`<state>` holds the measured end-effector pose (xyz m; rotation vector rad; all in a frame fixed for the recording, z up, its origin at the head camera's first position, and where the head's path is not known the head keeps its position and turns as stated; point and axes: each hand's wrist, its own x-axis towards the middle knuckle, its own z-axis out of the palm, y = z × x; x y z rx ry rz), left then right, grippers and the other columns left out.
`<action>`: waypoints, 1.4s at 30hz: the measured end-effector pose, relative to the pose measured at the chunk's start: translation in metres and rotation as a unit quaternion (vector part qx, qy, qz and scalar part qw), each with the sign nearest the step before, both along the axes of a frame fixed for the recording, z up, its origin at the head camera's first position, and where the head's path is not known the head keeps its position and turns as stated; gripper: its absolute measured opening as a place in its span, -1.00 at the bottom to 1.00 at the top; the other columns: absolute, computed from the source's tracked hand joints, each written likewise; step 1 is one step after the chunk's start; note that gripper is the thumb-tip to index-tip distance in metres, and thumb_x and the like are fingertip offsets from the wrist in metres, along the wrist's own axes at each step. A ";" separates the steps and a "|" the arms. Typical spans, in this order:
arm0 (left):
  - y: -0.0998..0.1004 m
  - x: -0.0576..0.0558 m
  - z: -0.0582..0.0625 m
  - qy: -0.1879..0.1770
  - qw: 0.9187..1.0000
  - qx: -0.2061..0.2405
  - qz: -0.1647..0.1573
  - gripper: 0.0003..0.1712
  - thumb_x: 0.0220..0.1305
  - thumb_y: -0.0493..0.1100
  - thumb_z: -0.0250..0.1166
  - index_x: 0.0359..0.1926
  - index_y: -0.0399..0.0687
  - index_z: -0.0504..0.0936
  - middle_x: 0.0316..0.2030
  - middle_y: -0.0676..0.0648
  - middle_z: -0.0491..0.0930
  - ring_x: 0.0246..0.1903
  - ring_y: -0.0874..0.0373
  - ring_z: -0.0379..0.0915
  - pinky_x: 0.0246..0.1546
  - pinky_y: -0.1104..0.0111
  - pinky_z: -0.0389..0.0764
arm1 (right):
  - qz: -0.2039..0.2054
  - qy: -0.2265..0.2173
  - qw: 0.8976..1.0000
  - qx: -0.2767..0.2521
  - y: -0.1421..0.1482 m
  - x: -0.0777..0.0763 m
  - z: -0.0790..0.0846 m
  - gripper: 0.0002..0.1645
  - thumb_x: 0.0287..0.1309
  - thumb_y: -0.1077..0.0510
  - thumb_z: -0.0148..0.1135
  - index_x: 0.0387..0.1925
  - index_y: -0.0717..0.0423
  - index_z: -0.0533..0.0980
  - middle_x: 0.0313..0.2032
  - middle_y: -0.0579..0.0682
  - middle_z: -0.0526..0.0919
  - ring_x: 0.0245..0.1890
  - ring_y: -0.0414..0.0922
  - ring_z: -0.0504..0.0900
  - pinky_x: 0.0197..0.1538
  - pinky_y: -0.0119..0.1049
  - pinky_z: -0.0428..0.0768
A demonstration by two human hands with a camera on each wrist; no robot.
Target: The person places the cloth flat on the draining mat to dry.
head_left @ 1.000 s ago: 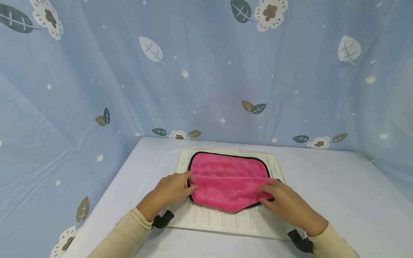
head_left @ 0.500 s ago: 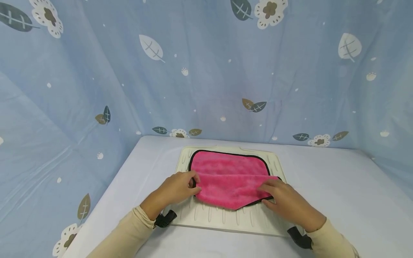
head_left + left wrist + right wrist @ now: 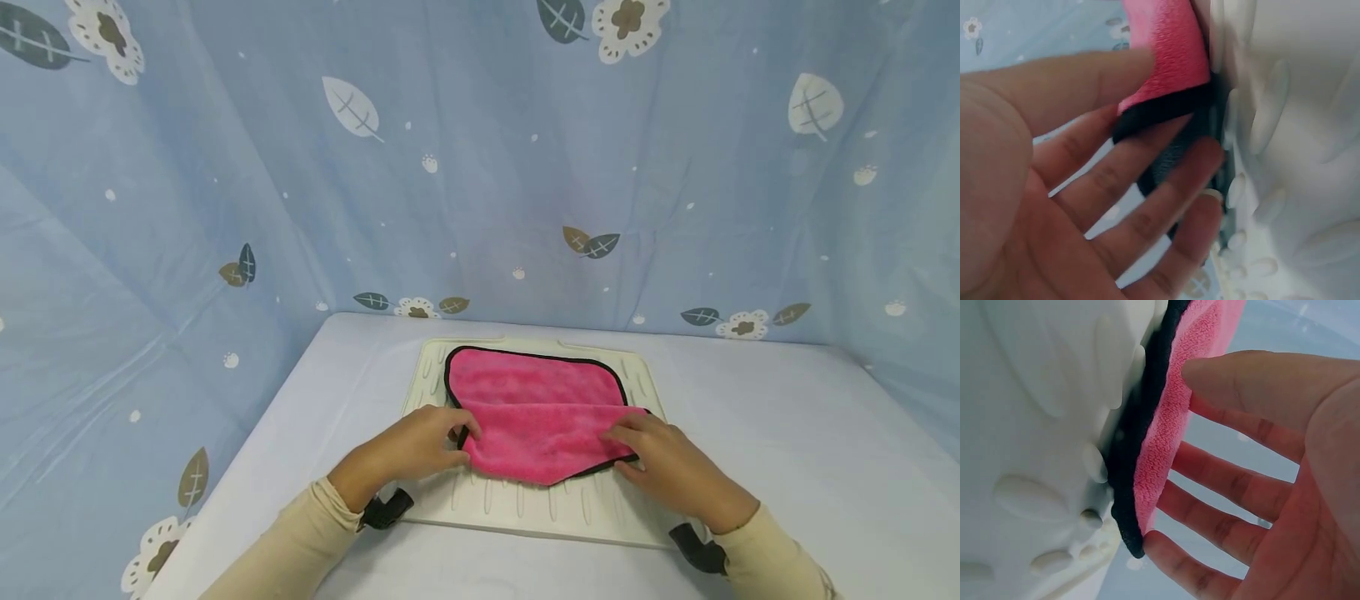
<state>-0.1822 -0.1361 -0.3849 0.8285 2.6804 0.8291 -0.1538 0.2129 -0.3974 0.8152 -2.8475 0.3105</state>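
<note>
A pink plush towel with a black border lies on a cream ridged board. Its near part is folded over toward the far side, making a crease across the middle. My left hand pinches the towel's left edge; in the left wrist view the thumb lies on the pink face and fingertips go under the black hem. On the other side, my right hand rests its loosely bent fingers on the towel's right part. In the right wrist view its thumb touches the pink pile beside the hem, fingers spread.
The board sits on a white-covered table, with more table surface on both sides. A blue curtain with leaf and flower prints hangs behind and at the left. Black wrist mounts hang below both wrists near the board's front corners.
My left hand has moved a little to the right and drawn the folded part's left edge inward, showing more board there. The right hand has stayed nearly still on the towel.
</note>
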 end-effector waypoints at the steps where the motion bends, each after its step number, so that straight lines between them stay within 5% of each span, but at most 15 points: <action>1: 0.001 0.000 0.000 0.002 1.000 0.004 0.001 -0.80 0.21 -0.22 0.43 -0.13 0.03 0.67 -0.32 0.13 0.61 -0.24 0.21 0.54 -0.13 0.33 0.55 | 0.001 -0.001 1.000 0.000 0.000 0.000 0.000 -0.57 -0.06 0.22 0.55 -0.07 0.08 0.67 -0.07 0.01 0.65 -0.04 0.00 0.66 -0.01 0.03 0.65; 12: 0.003 -0.004 -0.001 0.002 0.997 0.071 0.020 -0.88 0.34 -0.26 0.30 -0.13 0.01 0.65 -0.38 0.16 0.59 -0.29 0.26 0.50 -0.17 0.38 0.55 | 0.005 0.007 1.000 -0.001 0.002 -0.002 0.001 -0.54 -0.08 0.22 0.57 -0.05 0.07 0.67 -0.04 0.03 0.65 0.00 0.03 0.65 0.00 0.02 0.65; 22: 0.002 -0.006 0.005 0.005 0.986 0.151 0.071 -0.86 0.42 -0.29 0.16 -0.12 0.05 0.56 -0.34 0.05 0.55 -0.38 0.20 0.47 -0.33 0.41 0.54 | -0.018 -0.006 1.000 0.000 0.003 -0.001 0.003 -0.46 -0.17 0.17 0.62 -0.04 0.03 0.67 0.01 0.06 0.64 0.03 0.09 0.63 -0.07 0.17 0.60; 33: -0.001 -0.008 0.012 -0.010 0.972 0.203 0.116 -0.88 0.47 -0.25 0.10 -0.09 0.03 0.54 -0.28 -0.05 0.48 -0.62 0.25 0.23 -0.55 0.43 0.36 | -0.041 0.032 0.999 0.015 0.008 -0.007 -0.005 -0.41 -0.26 0.25 0.64 -0.06 0.04 0.66 -0.03 0.10 0.66 0.01 0.12 0.62 -0.07 0.21 0.58; 42: -0.001 -0.008 0.015 -0.051 0.959 0.243 0.139 -0.87 0.46 -0.26 0.07 -0.09 -0.03 0.54 -0.16 -0.14 0.42 -0.64 0.14 0.49 -0.50 0.20 0.65 | -0.044 0.055 0.997 0.033 0.013 -0.010 -0.009 -0.37 -0.29 0.32 0.62 -0.03 0.06 0.64 -0.16 0.04 0.65 -0.14 0.05 0.61 -0.18 0.10 0.61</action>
